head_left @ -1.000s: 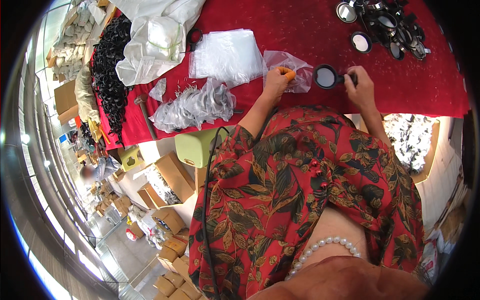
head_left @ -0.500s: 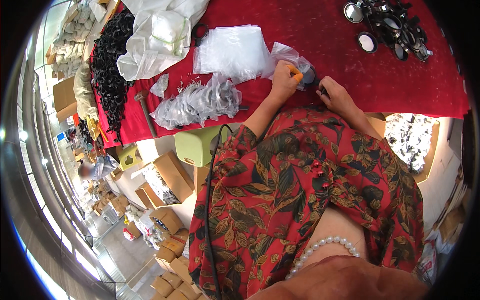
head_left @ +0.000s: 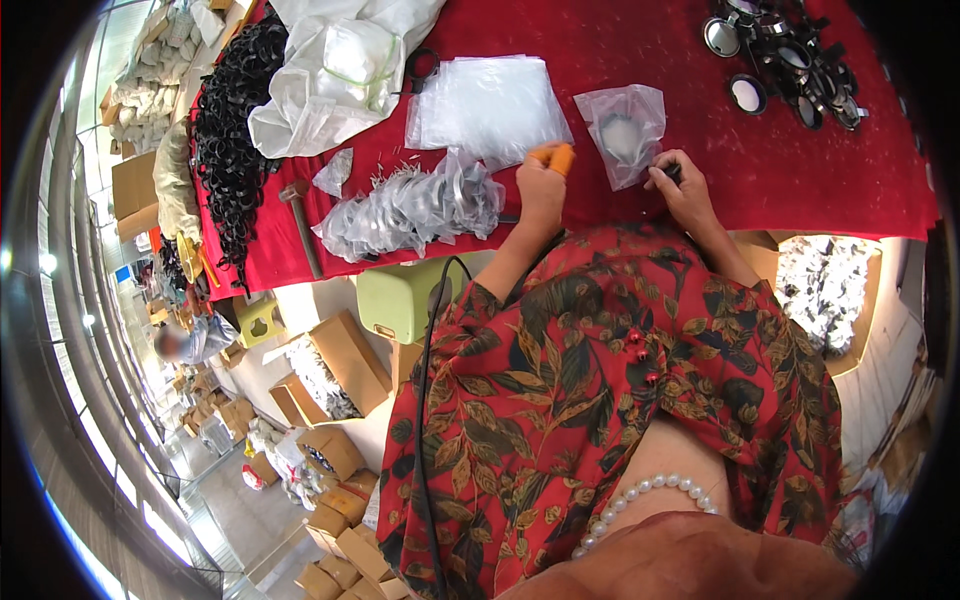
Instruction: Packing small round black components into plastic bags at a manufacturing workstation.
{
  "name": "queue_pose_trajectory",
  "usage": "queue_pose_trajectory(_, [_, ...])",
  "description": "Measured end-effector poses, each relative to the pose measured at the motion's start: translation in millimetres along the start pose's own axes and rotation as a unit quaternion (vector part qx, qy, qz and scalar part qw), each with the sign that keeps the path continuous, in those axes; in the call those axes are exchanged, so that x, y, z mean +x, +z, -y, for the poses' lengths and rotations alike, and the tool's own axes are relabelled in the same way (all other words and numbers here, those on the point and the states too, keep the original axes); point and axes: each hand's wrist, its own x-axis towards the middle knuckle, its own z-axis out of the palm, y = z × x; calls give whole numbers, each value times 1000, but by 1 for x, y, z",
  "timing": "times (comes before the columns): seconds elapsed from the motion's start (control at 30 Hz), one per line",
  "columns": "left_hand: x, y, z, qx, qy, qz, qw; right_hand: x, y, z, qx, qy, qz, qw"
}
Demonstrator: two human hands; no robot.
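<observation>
A clear plastic bag [head_left: 640,105] lies flat on the red cloth with a round, pale disc-like piece [head_left: 621,137] inside it. At the bag's lower right corner is my right hand [head_left: 688,198], its fingers closed round a small black piece [head_left: 673,173] whose kind I cannot make out. My left hand [head_left: 541,195] is left of the bag, beside the lower right of a stack of clear plastic bags [head_left: 480,100]. Orange covers [head_left: 561,158] sit on its fingertips. Those fingers are bent and blurred, so whether they hold anything is unclear.
Filled clear bags [head_left: 415,212] lie in a row near the table edge, beside a hammer [head_left: 301,228]. Black curved bands [head_left: 235,130] and a white sack [head_left: 350,60] lie at the left. Round black-rimmed pieces [head_left: 790,55] are heaped at far right. A carton [head_left: 825,285] stands below.
My left hand has drawn away leftward from the filled bag, which now lies flat and fully visible. My right hand stays near the bag's corner, still round the black piece.
</observation>
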Motion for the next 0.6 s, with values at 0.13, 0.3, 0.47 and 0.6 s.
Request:
queue_pose_trajectory(0.13, [23, 7, -4, -164, -143, 166, 962, -4, 15, 8, 30, 0, 16, 999])
queue_pose_trajectory(0.3, [2, 6, 5, -74, -192, 238, 949, -4, 47, 1, 91, 34, 21, 995])
queue_pose_trajectory(0.47, [-5, -38, 40, 122, -70, 158, 977, -5, 93, 1, 146, 61, 73, 985])
queue_pose_trajectory(0.6, [-27, -56, 15, 541, 124, 155, 817, -7, 114, -5, 214, 106, 78, 968])
